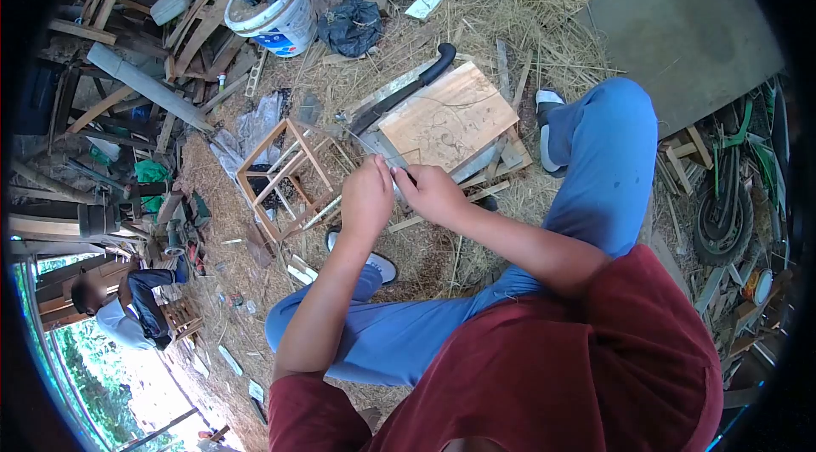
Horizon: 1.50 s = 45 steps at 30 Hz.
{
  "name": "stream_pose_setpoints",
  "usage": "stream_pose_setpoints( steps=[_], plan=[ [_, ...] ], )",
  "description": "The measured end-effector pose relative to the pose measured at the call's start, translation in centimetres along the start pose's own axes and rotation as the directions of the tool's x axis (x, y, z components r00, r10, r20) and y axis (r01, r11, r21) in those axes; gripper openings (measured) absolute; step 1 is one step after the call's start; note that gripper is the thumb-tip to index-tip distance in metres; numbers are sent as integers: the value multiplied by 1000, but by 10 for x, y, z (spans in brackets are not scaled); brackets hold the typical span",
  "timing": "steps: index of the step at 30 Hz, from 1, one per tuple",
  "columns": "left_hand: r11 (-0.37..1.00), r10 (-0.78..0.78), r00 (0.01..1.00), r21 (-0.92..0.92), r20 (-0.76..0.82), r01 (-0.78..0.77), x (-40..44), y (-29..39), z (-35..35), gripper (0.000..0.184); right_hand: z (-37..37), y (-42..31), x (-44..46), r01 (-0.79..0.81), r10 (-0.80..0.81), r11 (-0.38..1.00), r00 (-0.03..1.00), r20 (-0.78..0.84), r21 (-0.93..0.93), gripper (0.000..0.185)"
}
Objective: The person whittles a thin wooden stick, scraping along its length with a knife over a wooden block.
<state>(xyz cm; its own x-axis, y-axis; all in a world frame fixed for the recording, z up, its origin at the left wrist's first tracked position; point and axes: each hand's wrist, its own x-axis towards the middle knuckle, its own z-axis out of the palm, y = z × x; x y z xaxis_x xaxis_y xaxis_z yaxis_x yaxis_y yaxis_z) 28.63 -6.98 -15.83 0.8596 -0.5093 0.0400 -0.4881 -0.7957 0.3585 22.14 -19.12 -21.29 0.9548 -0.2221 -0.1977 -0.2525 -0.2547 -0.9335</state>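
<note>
My left hand (367, 199) is closed, its fingertips close to those of my right hand; a thin strand runs up-left near them, but what it grips is hidden. My right hand (432, 195) is closed around a slim dark piece (410, 178), perhaps a tool handle; its kind cannot be made out. Just beyond both hands lies a pale wooden board (450, 116) with curly shavings on it. A machete (398, 98) with a curved black handle rests along the board's far side. Left of my hands stands an open box-shaped frame of wooden sticks (291, 172).
Straw and shavings cover the ground. A white bucket (285, 23) and black plastic bags (348, 25) are at the back. Scrap timber (144, 82) piles at left, where another person (127, 316) sits. A grey sheet (684, 31) and a wheel (722, 218) are at right.
</note>
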Motion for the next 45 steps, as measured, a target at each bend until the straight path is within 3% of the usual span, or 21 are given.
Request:
stream_pose_setpoints(
  steps=[2,4,7,11,15,18,20,24,28,29,32,33,38,41,45],
  plan=[
    [1000,-2,1000,-6,27,2,-2,1,-1,35,0,5,-1,27,-27,1000,1000,4,-15,54],
    [1000,8,1000,-6,1,-8,-5,0,1,34,-1,13,4,-65,65,998,998,18,-12,54],
    [999,32,999,-16,-14,-32,-3,-1,0,34,0,7,1,61,-61,998,998,16,10,54],
    [1000,-7,1000,-22,20,7,-6,0,1,34,-5,13,0,-38,37,999,996,79,9,53],
    [996,-45,998,-78,31,47,-5,-3,0,35,-8,5,3,0,4,999,995,98,-37,55],
    [997,-39,998,-62,59,42,-8,2,1,35,-1,26,4,37,-35,997,999,22,-70,57],
    [1000,-5,999,-15,34,5,-8,6,2,35,-2,45,14,-94,99,994,991,89,-55,58],
    [998,26,1000,-57,8,-26,-12,7,4,34,-9,12,2,6,-11,999,995,100,52,58],
    [998,20,1000,-55,17,-19,-9,8,3,34,-10,34,8,-109,107,994,987,123,13,57],
    [998,27,999,-50,18,-26,-9,9,2,34,-8,33,5,-11,12,1000,995,104,-14,56],
    [997,40,999,-66,21,-38,-9,6,2,34,-12,38,4,8,0,996,995,96,-85,56],
    [997,36,999,-67,18,-35,-10,6,2,34,-16,44,8,-119,124,992,985,123,-52,55],
    [999,44,999,-21,29,-43,-4,4,2,34,-11,44,7,32,-21,996,992,127,-83,56],
    [999,28,999,-31,20,-28,-3,-2,-1,35,-9,86,14,-197,210,969,975,74,-146,55],
    [1000,25,1000,-18,12,-24,2,-3,-1,36,-15,49,7,-70,101,977,984,146,-202,58]
  ],
)
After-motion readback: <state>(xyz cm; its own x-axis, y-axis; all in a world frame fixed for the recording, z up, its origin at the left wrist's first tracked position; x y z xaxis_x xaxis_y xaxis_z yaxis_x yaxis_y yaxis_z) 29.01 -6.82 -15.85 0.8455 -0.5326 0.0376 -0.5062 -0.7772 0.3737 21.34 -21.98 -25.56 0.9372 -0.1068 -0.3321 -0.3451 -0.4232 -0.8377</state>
